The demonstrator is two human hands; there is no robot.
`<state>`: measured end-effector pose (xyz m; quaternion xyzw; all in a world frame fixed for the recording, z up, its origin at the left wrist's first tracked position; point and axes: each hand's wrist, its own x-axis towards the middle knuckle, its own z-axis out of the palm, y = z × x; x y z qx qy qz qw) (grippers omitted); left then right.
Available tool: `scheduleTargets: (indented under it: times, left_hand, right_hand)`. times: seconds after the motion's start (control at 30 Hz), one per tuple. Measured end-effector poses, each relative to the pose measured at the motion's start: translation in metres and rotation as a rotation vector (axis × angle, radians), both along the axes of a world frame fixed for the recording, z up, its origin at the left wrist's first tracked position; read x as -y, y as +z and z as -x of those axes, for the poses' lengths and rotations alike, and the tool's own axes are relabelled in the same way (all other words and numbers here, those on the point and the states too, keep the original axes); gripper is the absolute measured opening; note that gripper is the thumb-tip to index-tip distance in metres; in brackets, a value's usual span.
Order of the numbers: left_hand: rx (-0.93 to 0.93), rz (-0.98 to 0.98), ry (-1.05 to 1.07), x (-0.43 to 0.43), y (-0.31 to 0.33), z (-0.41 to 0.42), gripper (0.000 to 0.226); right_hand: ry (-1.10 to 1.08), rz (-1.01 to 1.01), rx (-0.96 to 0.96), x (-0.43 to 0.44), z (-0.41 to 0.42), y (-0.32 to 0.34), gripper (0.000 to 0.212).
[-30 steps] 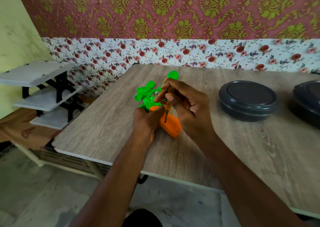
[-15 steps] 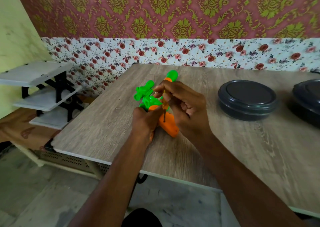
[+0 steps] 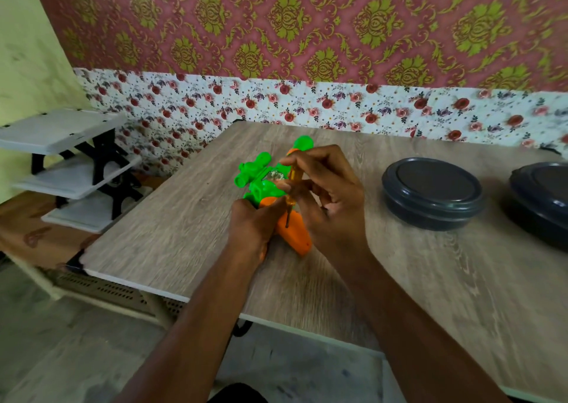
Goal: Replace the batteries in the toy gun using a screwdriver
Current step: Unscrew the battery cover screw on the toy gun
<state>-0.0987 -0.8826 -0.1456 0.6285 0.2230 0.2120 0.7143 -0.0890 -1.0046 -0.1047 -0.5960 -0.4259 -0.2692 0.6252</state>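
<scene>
My left hand (image 3: 253,229) grips the toy gun (image 3: 264,184) at its orange end and steadies it on the table (image 3: 172,227). My right hand (image 3: 332,199), close against the left, pinches the amber-handled screwdriver (image 3: 292,176) between thumb and fingertips. The thin shaft points down at the orange part just beside my left thumb. The tip is blurred, so I cannot tell whether it sits in a screw. The gun's green body reaches away from my hands toward the wall. The table's near edge passes under both my forearms, and its white lip runs off to a corner well to the left of my left hand. Between that hand and the left edge lies a broad stretch of wood-grain board. Past the gun the board carries on to the wall. To the right of my right hand stands a dark round container (image 3: 430,193) with its lid on, near but apart from my knuckles. A second dark container (image 3: 541,199) stands beyond it, cut off by the edge of view. Below the near edge is grey floor. Far to my left, off the table, a shelf rack (image 3: 61,156) with white boards and black brackets stands by a pale green wall. The wall ahead has a floral strip low down and maroon-and-gold patterned paper above.
</scene>
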Motion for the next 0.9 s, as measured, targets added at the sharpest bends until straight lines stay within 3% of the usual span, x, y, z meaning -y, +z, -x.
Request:
scheduleTargets:
  times: [0.1, 0.27, 0.47, 0.6, 0.7, 0.8, 0.9]
  left_hand:
    - [0.017, -0.002, 0.006, -0.001, -0.002, 0.0, 0.022]
    - [0.012, 0.024, -0.004, -0.003, -0.005, -0.004, 0.02]
    - [0.036, 0.023, -0.015, -0.003, -0.006, -0.005, 0.021]
    - [0.017, 0.042, -0.003, -0.004, -0.007, -0.006, 0.016]
    - [0.015, 0.051, -0.009, -0.004, -0.007, -0.005, 0.016]
    - [0.014, 0.048, -0.003, -0.003, -0.006, -0.005, 0.016]
    - [0.011, 0.051, 0.003, -0.004, -0.007, -0.007, 0.016]
  right_hand:
    - [-0.011, -0.003, -0.008, 0.002, -0.001, 0.0, 0.029]
    - [0.173, -0.015, -0.187, 0.01, 0.0, 0.0, 0.034]
    - [0.045, -0.024, -0.104, 0.006, 0.0, 0.005, 0.027]
    - [0.124, -0.01, -0.116, 0.011, -0.003, 0.004, 0.037]
    - [0.176, -0.029, -0.136, 0.011, 0.001, 0.005, 0.029]
    - [0.087, -0.036, -0.1, 0.008, -0.001, 0.006, 0.021]
    - [0.1, -0.045, -0.112, 0.009, -0.003, 0.006, 0.025]
